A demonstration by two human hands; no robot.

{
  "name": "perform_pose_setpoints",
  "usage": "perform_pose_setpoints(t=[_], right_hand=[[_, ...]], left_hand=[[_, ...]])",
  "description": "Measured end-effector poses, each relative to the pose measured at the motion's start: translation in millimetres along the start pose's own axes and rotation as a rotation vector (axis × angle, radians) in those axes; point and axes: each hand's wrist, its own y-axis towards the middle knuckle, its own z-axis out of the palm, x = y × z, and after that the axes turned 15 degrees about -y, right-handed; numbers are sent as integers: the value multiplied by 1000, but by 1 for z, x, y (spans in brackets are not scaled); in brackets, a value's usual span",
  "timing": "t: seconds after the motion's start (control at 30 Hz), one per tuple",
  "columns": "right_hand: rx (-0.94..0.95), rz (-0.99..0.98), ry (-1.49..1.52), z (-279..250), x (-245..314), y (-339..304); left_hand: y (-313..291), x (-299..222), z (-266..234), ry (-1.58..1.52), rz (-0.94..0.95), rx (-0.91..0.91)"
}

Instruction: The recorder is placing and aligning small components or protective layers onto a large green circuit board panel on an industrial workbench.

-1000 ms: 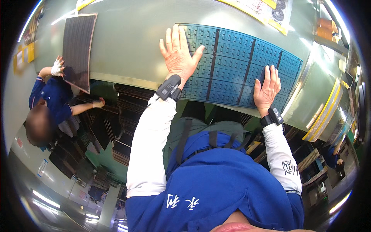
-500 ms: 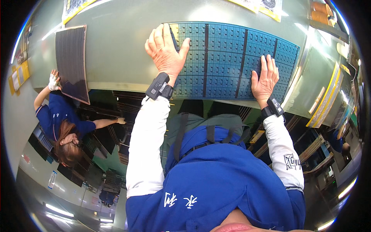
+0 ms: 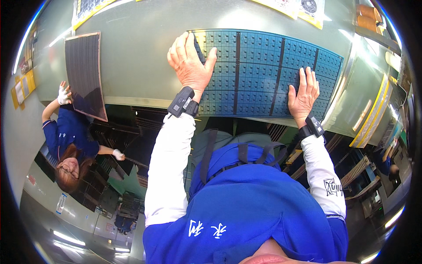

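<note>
A large blue-green circuit board panel [image 3: 257, 66] with dark dividing strips lies flat on the table in front of me. Along its left edge rests my left hand [image 3: 190, 64], palm down, fingers extended and thumb spread over the panel. A yellowish strip shows on the panel just beside that hand. My right hand [image 3: 303, 94] is laid flat on the panel's right part, its fingers stretched out toward the far side. Neither hand is closed around anything. What lies under the palms is hidden.
The grey-green table [image 3: 136, 66] carries a dark panel [image 3: 83, 70] at the left, touched by a co-worker's gloved hand [image 3: 64, 94]. Yellow-edged clear sleeves [image 3: 371, 112] lie at the right. Copper-coloured rolls [image 3: 368, 17] sit at the far right. Racks of dark panels stand below the table.
The view has shifted slightly, so the table sits lower in the picture. My hands stay flat on the panel. The co-worker's other hand has moved back from the rack.
</note>
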Motion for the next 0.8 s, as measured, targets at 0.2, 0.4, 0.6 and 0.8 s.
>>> perform_pose_setpoints(t=[0.2, 0.4, 0.6, 0.8], right_hand=[[-21, 17, 15, 2, 3, 6], [-13, 42, 27, 3, 3, 1], [-11, 41, 36, 2, 1, 1], [-9, 54, 53, 0, 1, 0]], left_hand=[[3, 2, -3, 53, 32, 0], [1, 1, -1, 84, 17, 15], [-1, 0, 1, 95, 27, 20], [1, 1, 1, 122, 47, 27]])
